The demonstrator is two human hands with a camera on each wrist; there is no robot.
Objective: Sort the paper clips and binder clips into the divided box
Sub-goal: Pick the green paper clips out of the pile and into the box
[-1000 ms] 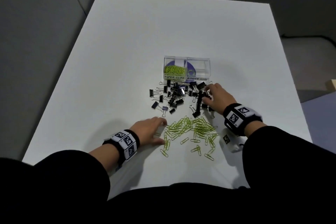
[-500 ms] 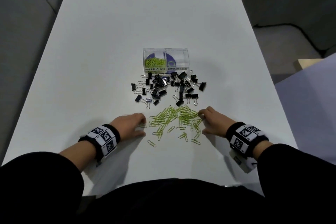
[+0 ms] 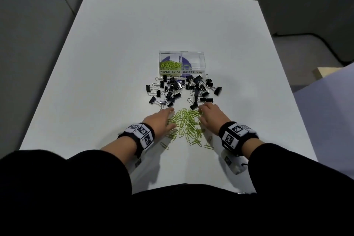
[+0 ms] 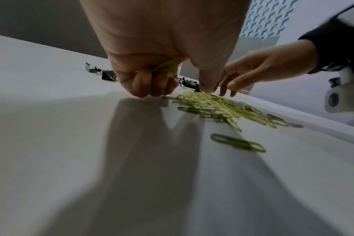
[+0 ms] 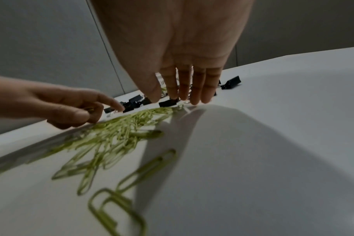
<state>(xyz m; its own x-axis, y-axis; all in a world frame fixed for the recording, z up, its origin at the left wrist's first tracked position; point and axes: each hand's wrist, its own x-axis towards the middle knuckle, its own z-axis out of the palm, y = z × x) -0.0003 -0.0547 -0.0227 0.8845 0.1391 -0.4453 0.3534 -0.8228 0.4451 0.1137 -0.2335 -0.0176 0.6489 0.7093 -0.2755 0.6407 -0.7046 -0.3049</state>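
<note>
Left hand (image 4: 152, 76) w/ fingers curled round some lime-green wire paper clips (image 3: 186, 122), heaped on the white counter (image 3: 115, 63) between both hands. Right hand (image 3: 210, 116) fingers straight, together, tips at heap's far edge. Risk: scooping could drag black metal binder clips (image 3: 182, 90) into the clear divided box (image 3: 182, 63)'s paper-clip side; loose strays near the wrists may get missed.

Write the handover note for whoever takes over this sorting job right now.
Left hand: curled round a bunch of green paper clips at the pile's left edge.
Right hand: open, fingers straight, at the pile's far right edge.
Paper clip pile: on the table, between the hands.
Binder clips: scattered between the pile and the divided box.
Done: some paper clips in the PAPER CLIPS compartment.
Left: the remaining paper clips and all binder clips; the BINDER CLIPS compartment holds none.
</note>
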